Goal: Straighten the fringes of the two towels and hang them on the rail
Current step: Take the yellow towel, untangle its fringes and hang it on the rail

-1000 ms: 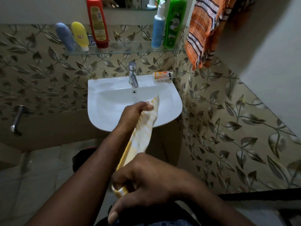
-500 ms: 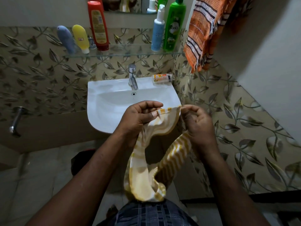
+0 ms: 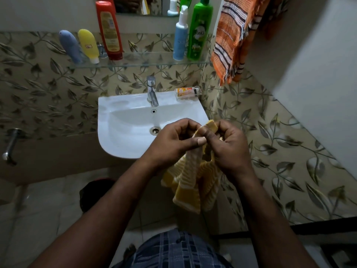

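Top edge cut off orange towel [image 3: 229,35]; yellow towel [image 3: 188,182] gripped end sat mostly hidden under left hand [image 3: 170,144], right hand [image 3: 228,147].

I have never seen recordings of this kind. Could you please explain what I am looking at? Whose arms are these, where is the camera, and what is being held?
There is no machine here: a person works with bare hands. The camera is worn on the person's head and looks forward and down, so both arms enter from the bottom of the picture. The left hand and the right hand both pinch the top edge of a yellow striped towel, which hangs down between them in front of a white sink. An orange striped towel hangs at the upper right; what it hangs from is out of view. A tap and a small packet are on the sink's back edge. Above, a glass shelf carries bottles, among them a red bottle and a green bottle.
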`<state>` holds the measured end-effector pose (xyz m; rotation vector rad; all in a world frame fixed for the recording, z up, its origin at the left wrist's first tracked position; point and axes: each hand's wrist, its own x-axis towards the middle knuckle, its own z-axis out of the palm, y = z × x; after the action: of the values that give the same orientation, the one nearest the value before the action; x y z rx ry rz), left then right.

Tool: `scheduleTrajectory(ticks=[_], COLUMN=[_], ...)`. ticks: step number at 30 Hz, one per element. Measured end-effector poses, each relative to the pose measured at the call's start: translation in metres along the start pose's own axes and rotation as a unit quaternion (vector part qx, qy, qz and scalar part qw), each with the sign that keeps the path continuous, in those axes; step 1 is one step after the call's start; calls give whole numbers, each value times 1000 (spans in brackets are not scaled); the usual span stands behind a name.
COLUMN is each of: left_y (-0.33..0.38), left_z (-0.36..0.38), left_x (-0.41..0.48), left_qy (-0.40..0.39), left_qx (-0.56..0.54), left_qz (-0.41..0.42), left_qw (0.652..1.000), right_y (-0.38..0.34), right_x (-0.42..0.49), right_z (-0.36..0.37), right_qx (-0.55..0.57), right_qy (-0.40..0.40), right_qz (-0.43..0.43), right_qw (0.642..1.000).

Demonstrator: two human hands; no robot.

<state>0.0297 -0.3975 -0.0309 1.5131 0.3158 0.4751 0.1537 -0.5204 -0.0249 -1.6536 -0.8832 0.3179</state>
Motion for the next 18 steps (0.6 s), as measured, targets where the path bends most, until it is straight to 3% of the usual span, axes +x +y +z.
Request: scheduleTrajectory(ticks=[7,12,14,18], left_y=[-2,-10,-9,-7], left_z=[12,26,32,45], left_x=[-3,-3,-4,-6], left_qy=[115,179,167,126], left_qx=[-18,-11,-11,-59], left_qz=[-20,-36,-31,-22], left_qw=[993,983,985,990], right_y=[-6,-14,-18,-20], right_x=[1,1,2,2], right_z=[-2,0,2,7], right_qx=[113,172,141,-39], right_qy=[42,69,69,107], right_qz=[57,43,18,-72], right_qw=[991,982,987,991])
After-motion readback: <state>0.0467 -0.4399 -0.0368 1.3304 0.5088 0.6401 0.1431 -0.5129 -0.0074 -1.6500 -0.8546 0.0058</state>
